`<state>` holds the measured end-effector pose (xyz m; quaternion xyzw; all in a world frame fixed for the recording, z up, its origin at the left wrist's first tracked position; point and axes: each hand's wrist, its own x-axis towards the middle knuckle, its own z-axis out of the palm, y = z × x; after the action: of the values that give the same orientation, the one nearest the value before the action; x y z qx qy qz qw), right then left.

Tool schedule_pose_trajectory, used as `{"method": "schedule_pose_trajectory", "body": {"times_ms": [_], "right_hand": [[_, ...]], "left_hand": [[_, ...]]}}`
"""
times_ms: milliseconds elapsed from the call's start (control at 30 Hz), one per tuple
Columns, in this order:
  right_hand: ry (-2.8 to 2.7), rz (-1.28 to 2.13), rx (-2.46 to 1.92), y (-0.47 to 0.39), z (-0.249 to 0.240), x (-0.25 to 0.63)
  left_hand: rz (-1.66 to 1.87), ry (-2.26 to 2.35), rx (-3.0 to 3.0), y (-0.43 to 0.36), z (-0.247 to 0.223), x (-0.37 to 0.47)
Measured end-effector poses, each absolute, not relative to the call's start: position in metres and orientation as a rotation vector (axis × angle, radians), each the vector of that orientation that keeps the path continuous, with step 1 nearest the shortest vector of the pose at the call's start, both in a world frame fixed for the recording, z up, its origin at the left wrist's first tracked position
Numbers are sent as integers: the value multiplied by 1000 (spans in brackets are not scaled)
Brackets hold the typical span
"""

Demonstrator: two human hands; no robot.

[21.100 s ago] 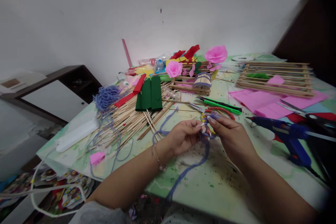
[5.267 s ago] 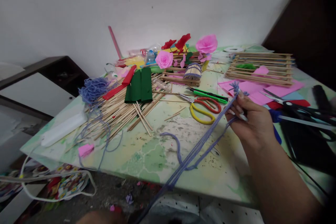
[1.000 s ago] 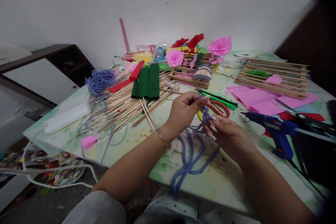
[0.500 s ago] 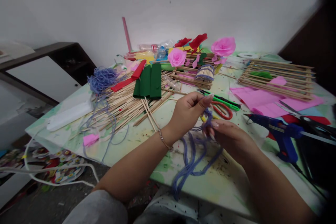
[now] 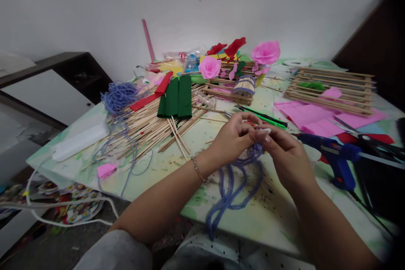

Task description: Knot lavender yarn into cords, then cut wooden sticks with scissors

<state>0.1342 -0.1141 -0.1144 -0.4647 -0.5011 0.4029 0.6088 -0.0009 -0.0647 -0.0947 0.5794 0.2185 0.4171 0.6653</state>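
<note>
Purple-blue yarn (image 5: 223, 202) runs in several loose strands from between my hands down over the table's front edge. My left hand (image 5: 236, 137) is closed in a pinch on the bunched upper part of the yarn. Fingertips of my right hand (image 5: 284, 152) meet the left ones and also pinch the yarn there; the exact spot they grip is partly hidden. Just behind my hands lie a green-and-black cutter knife (image 5: 268, 120) and scissors (image 5: 228, 114), whose handles my fingers mostly cover.
To the right lie a blue glue gun (image 5: 332, 149), black scissors (image 5: 367, 139), pink paper (image 5: 303, 120) and a stick frame (image 5: 332, 88). Left are wooden sticks (image 5: 145, 135), green felt-like sheets (image 5: 179, 97), a yarn heap (image 5: 118, 97) and a white power strip (image 5: 80, 140). Paper flowers (image 5: 265, 52) stand behind.
My hands have come together; the right hand has risen to meet the left, fingertips touching on the yarn. The whole view has shifted slightly.
</note>
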Motion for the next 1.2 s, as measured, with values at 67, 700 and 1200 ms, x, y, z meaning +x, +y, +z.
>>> {"method": "schedule_pose_trajectory", "body": {"times_ms": [67, 700, 1200], "right_hand": [[-1177, 887, -1095, -114, -116, 134], [-1192, 1151, -915, -117, -112, 138], [-1473, 765, -861, -123, -114, 143]], "left_hand": [[943, 508, 1300, -65, -97, 0], [1078, 547, 1264, -60, -94, -1], [1070, 562, 1296, -58, -99, -1]]}}
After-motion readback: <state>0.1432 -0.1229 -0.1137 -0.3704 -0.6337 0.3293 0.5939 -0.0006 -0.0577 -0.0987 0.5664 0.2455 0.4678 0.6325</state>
